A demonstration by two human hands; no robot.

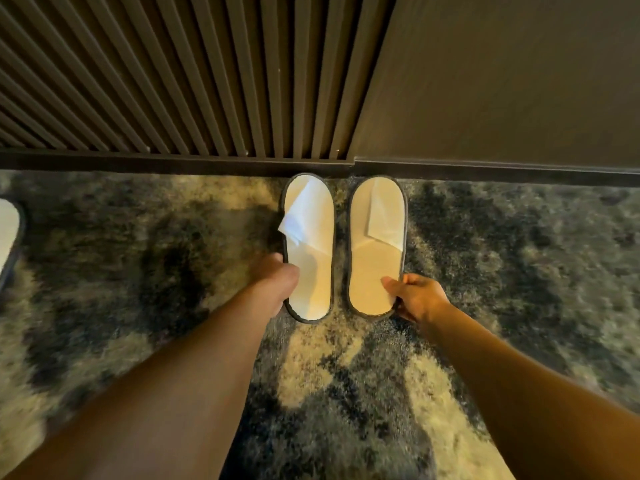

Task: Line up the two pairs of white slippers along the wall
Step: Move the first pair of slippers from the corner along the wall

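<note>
Gripping heels, we pinch left slipper with left hand, right slipper with right hand | side by side on carpet | toes touching baseboard, long axes near-to-far.

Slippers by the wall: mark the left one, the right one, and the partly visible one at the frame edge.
left slipper [313, 271]: head view, on its bare insole.
right slipper [369, 271]: head view, on its insole near the heel.
edge slipper [7, 230]: head view, on its white insole.
</note>
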